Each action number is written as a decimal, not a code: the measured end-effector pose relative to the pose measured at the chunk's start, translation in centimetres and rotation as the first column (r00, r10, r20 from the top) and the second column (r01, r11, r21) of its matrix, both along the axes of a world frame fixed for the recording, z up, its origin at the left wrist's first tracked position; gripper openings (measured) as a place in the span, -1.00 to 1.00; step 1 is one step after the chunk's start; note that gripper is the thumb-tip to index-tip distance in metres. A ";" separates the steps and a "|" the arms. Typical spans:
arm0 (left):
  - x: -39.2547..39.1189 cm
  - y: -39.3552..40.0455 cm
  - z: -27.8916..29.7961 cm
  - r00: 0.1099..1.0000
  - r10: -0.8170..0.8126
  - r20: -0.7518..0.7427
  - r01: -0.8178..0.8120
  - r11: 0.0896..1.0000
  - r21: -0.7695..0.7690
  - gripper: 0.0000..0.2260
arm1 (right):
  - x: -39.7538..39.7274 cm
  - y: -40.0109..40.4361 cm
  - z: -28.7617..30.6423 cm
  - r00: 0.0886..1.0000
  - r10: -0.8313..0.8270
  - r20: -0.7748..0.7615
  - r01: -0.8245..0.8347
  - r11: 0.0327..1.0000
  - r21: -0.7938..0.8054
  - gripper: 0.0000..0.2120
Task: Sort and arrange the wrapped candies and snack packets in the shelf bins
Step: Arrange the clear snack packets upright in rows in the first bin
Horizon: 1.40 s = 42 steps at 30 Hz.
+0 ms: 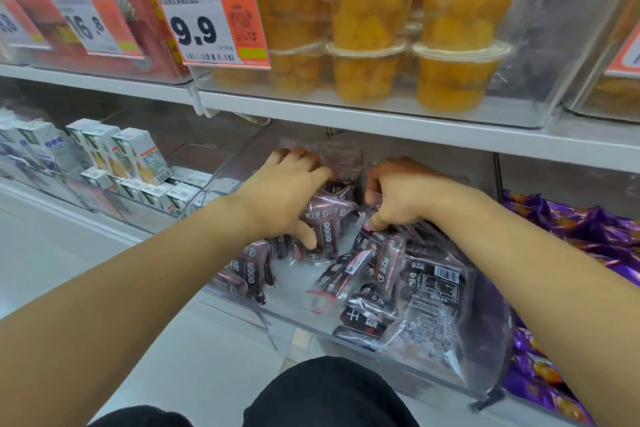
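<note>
Your left hand (289,196) reaches into the clear bin (346,333), fingers spread over a dark packet (327,225), thumb pressed on its front. Your right hand (398,198) sits just right of it in the same bin, fingers curled down, pinching the top of another dark packet (372,236). More dark snack packets (363,284) lie heaped in the bin. Right of the bin lie purple wrapped candies (588,229); above it, fruit cups (453,74) and a 9.9 price tag (211,21).
</note>
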State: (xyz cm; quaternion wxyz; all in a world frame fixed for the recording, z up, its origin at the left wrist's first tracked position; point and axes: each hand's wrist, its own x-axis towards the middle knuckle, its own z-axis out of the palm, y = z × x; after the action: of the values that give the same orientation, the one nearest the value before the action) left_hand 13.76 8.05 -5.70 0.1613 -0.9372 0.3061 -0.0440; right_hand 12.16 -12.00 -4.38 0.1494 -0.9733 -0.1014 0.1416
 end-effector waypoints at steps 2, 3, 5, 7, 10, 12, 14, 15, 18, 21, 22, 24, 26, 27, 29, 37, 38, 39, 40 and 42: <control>-0.2 0.3 0.1 1.000 -0.020 -0.023 0.020 0.999 -0.035 -0.13 | 0.1 0.0 -0.1 1.000 -0.002 -0.004 0.002 1.000 -0.005 -0.72; 0.0 0.5 0.2 0.998 -0.026 -0.056 0.023 0.999 -0.047 -0.21 | 0.1 0.1 -0.1 1.000 -0.001 -0.005 0.001 1.000 -0.006 -0.71; 0.3 0.6 0.2 0.995 -0.048 -0.089 0.042 0.997 -0.065 -0.33 | 0.1 0.2 -0.1 1.000 0.006 -0.006 -0.006 1.000 -0.015 -0.71; 0.7 0.5 0.0 0.990 -0.139 -0.026 0.136 0.988 -0.079 -0.44 | 0.1 0.3 -0.1 1.000 0.008 -0.011 -0.009 1.000 -0.026 -0.71; 1.1 0.1 -0.5 0.987 -0.160 0.003 0.159 0.981 -0.110 -0.48 | 0.0 0.4 0.1 1.000 0.003 -0.012 -0.003 1.000 -0.029 -0.71; 1.3 0.1 -0.6 0.994 -0.102 -0.023 0.100 0.990 -0.101 -0.41 | -0.2 0.5 0.2 1.000 -0.008 -0.019 0.008 1.000 -0.023 -0.70; 1.0 0.3 -0.5 0.998 -0.062 -0.030 0.060 0.997 -0.057 -0.33 | -0.4 0.4 0.5 1.000 -0.015 -0.022 0.015 1.000 -0.025 -0.69; 0.7 0.3 -0.2 0.999 -0.034 -0.039 0.033 0.999 -0.039 -0.29 | -0.5 0.3 0.6 1.000 -0.021 -0.024 0.020 0.999 -0.029 -0.67; -1.4 0.3 0.8 0.999 0.029 -0.023 -0.031 0.996 -0.079 -0.24 | -0.8 -0.1 0.9 0.999 -0.051 -0.008 0.051 0.998 -0.048 -0.63; -4.9 -0.1 1.3 0.998 -0.042 0.048 0.057 0.932 -0.358 -0.64 | -1.4 -0.5 1.1 0.997 -0.063 0.044 0.065 0.996 -0.058 -0.65; -6.2 -0.2 1.3 0.998 -0.051 -0.034 0.030 0.893 -0.450 -0.73 | -1.8 -0.6 1.1 0.995 -0.067 0.079 0.071 0.996 -0.054 -0.69; -7.7 -0.6 0.6 0.948 -0.016 -0.319 -0.136 0.884 -0.448 -0.56 | -2.7 -1.1 1.1 0.984 -0.058 0.171 0.068 0.996 -0.053 -0.77; -8.1 -0.8 -0.8 0.859 0.048 -0.509 -0.224 0.930 -0.291 -0.43 | -4.1 -1.3 1.0 0.975 -0.038 0.220 0.045 0.999 -0.030 -0.81; -7.8 -1.0 -1.8 0.829 0.076 -0.554 -0.252 0.935 -0.248 -0.45 | -4.9 -1.5 0.8 0.970 -0.024 0.241 0.028 1.000 -0.013 -0.83; -7.5 -1.4 -3.1 0.795 0.096 -0.600 -0.307 0.915 -0.261 -0.52 | -6.5 -1.8 0.7 0.951 0.000 0.309 -0.002 1.000 0.006 -0.85; -8.4 0.0 -1.3 0.746 0.042 -0.665 -0.512 0.674 -0.532 -0.68 | -11.6 -2.6 1.3 0.848 -0.117 0.517 0.075 0.992 0.101 -0.78; -8.6 0.3 -0.8 0.747 0.027 -0.665 -0.531 0.626 -0.571 -0.65 | -12.3 -2.4 1.6 0.835 -0.130 0.535 0.081 0.990 0.115 -0.77; -8.8 0.5 -0.5 0.750 0.014 -0.661 -0.540 0.591 -0.600 -0.63 | -12.9 -2.3 1.8 0.817 -0.146 0.558 0.083 0.987 0.136 -0.77; -8.9 0.5 -0.3 0.757 0.001 -0.653 -0.534 0.575 -0.619 -0.65 | -13.4 -2.1 2.0 0.794 -0.163 0.585 0.085 0.984 0.159 -0.77; -8.9 0.2 -0.3 0.757 0.002 -0.653 -0.539 0.568 -0.623 -0.68 | -14.0 -1.9 2.2 0.758 -0.194 0.623 0.094 0.977 0.191 -0.76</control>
State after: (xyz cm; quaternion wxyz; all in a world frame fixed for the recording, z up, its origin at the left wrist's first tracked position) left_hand 4.83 8.23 -6.05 -0.3612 -0.9117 0.1318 0.1450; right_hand -1.88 -13.91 -2.17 0.1884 -0.9544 -0.0809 -0.2168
